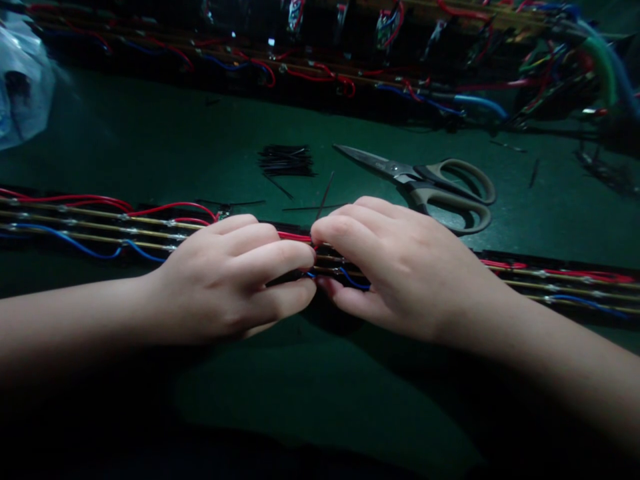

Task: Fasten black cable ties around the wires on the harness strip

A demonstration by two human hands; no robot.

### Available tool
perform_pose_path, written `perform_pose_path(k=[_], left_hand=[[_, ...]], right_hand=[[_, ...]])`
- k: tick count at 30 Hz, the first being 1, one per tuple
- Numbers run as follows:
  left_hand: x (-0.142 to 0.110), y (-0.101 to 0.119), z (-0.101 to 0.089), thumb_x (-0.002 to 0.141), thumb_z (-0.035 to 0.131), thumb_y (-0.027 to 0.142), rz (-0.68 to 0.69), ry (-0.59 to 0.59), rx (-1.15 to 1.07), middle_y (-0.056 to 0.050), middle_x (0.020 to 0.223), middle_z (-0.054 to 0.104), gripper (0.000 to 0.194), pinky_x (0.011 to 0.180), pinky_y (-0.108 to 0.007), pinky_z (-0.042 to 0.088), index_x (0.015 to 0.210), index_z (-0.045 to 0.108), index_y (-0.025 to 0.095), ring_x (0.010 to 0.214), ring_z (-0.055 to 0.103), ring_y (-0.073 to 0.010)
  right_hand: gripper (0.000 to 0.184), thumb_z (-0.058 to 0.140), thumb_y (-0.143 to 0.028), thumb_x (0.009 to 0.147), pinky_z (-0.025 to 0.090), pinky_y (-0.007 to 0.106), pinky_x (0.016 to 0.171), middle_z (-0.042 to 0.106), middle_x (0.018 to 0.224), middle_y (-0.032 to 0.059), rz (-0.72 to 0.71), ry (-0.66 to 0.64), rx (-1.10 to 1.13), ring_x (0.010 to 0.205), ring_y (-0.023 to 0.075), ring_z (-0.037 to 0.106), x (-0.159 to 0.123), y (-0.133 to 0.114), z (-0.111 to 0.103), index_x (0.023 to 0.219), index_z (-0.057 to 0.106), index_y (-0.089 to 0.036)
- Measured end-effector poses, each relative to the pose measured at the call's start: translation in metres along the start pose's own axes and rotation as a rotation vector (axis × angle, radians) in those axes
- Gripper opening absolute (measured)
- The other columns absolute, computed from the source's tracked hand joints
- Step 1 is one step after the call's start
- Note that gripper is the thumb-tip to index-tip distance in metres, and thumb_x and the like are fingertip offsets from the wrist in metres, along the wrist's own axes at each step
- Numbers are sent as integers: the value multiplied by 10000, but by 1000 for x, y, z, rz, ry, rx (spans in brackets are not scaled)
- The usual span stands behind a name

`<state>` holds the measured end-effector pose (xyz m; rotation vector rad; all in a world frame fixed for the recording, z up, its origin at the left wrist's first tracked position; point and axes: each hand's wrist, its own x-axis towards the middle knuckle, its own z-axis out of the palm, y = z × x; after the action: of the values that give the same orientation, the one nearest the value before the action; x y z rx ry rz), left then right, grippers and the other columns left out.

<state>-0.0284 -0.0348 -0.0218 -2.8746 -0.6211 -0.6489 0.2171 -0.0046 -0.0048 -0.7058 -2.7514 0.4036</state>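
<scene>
A long, narrow wiring assembly with brass rods, red wires and blue wires runs across the work surface. My left hand curls over its middle, with thumb and forefinger closed around it. Just right of that, fingertips nearly meeting the left ones, my right hand pinches at the same spot. A thin black cable tie sticks up beside my right forefinger; its lower end is hidden by the fingers. Behind the hands lies a small pile of black cable ties. Scissors with grey-black handles lie partly behind my right hand.
Along the back stands a larger dark assembly with red and blue wires and thick cables at its right end. A clear plastic bag sits at the far left. Loose black scraps lie on the green surface at right.
</scene>
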Motion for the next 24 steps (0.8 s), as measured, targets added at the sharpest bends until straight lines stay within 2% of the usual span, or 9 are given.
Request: perform_pose_path(k=[10, 24], left_hand=[[1, -3, -2, 967, 581, 227, 26, -9, 14, -2, 998, 720, 121, 645, -336, 462, 1027, 684, 250, 738, 587, -156], [2, -1, -2, 992, 564, 229, 15, -4, 4, -10, 1013, 753, 121, 620, -364, 473, 1060, 664, 238, 714, 608, -174]], right_hand=[[253, 571, -241, 952, 482, 383, 731, 718, 994, 121, 7, -11, 8, 881, 280, 616, 1, 0, 1, 1160, 660, -128], [240, 559, -241, 960, 479, 368, 730, 714, 996, 111, 7, -4, -4, 886, 261, 597, -1, 0, 1, 1166, 642, -151]])
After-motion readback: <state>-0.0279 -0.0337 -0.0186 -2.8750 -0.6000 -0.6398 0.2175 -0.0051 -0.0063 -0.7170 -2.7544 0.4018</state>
